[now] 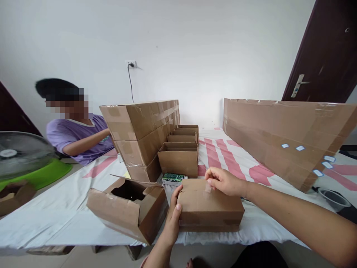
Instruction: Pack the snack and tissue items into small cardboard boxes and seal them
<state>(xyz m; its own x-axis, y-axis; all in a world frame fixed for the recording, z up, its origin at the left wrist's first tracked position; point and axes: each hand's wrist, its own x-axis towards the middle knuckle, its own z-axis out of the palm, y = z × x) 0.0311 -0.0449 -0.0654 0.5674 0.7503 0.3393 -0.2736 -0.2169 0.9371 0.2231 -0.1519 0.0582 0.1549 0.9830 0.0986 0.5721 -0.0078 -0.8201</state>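
Note:
A closed cardboard box [210,219] rests on the cloth-covered table in front of me. My left hand [173,217] grips its left side, thumb toward the near face and fingers along the top edge. Over the box top, my right hand [224,181] has thumb and forefinger pinched on a short strip of clear tape [208,187], which lies against the lid. Left of my left hand stands a tilted carton [117,210] with its flaps apart and a dark opening. A small green printed box [173,178] sits just behind the closed box.
Stacked taped cartons [145,123] rise at back left, beside a row of open-topped boxes [178,160]. A long cardboard panel [279,137] with small labels stands at right. A person [80,137] sits behind the stack, near a fan [25,156].

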